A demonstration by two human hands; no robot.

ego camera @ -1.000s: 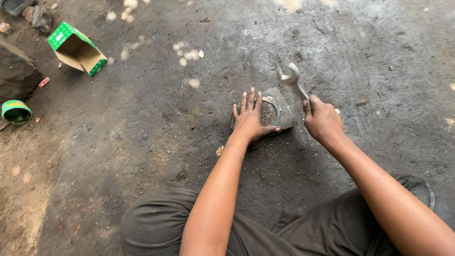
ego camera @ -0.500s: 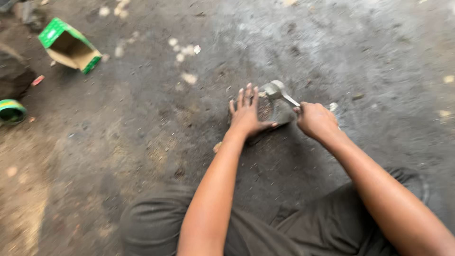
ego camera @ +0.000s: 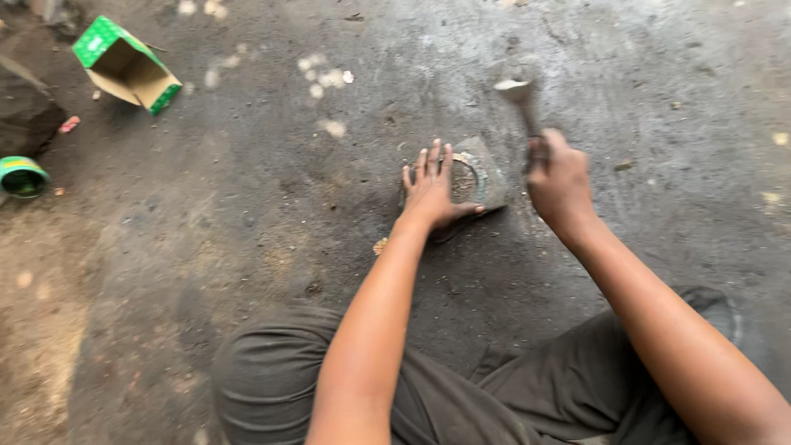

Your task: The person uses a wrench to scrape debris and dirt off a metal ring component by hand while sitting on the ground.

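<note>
On the dark, grimy concrete floor [ego camera: 247,206], roughly mid-frame & a bit toward the far edge, we see a flat grey metal part [ego camera: 482,175] w/ a round opening in it, lying flat. Our left hand [ego camera: 432,194] presses down on its near-left side, fingers spread & palm flat, thumb stuck out to the right across the part's near edge. Approx. half the part is hidden under that hand, so we can't tell its full outline.

Just right of the part, our right hand [ego camera: 560,183] is closed in a fist round the handle of a metal tool [ego camera: 521,97]. Tool's pale, blurred head sticks up past the knuckles toward the far edge, clear of the part, not touching it. Blur is too strong to say exactly what kind of tool it is.

Both forearms run in from the near edge; our knees in dark grey-green trousers [ego camera: 272,379] fill the near side.

Far-left corner: an open green-&-white cardboard box [ego camera: 125,66] on its side, brown inside showing. Left edge: a small green round tin [ego camera: 22,176], & a dark lump [ego camera: 25,115] between tin & box. Pale specks [ego camera: 325,78] scattered on the floor beyond the part, well apart from both hands.
</note>
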